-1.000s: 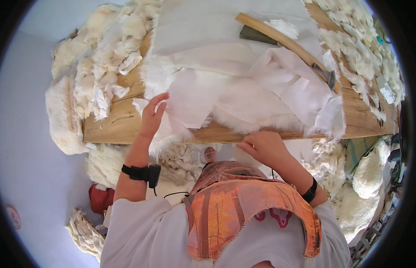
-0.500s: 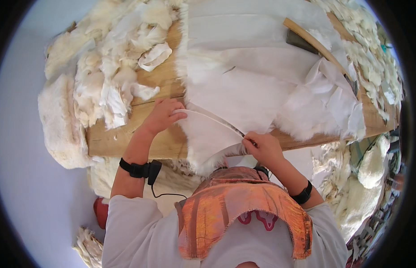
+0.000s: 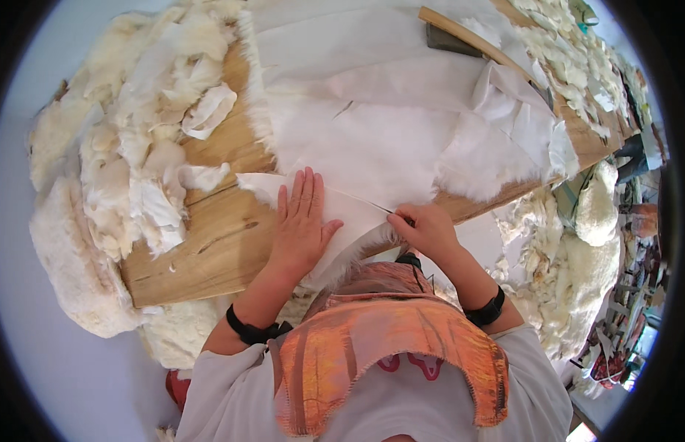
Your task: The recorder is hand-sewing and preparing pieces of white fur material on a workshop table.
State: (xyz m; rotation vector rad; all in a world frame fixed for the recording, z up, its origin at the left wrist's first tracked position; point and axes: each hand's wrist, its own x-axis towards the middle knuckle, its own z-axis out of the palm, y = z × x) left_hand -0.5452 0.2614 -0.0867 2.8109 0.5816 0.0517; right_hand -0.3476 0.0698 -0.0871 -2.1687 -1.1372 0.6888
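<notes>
A large white fur pelt (image 3: 357, 151) lies skin side up across a wooden board, with hair showing along its edges. My left hand (image 3: 302, 225) rests flat on the near part of the pelt, fingers stretched out. My right hand (image 3: 428, 232) is closed at the pelt's near edge around a small dark blade (image 3: 408, 220), mostly hidden by the fingers. A thin slit line runs from the blade toward my left hand. Between my hands and body, a strip of pelt (image 3: 357, 247) with greyish hair hangs over the near edge.
Cream fur pieces (image 3: 162, 158) are heaped at the left of the wooden board (image 3: 199, 254). A long wooden strip (image 3: 475, 38) and a dark grey block (image 3: 449, 40) lie on the pelt at the far right. More fleece (image 3: 578, 272) is piled right of the board.
My left hand has let go of the lifted pelt edge and now presses flat on the pelt, nearer to me. My right hand stays closed at the near edge. The view has shifted.
</notes>
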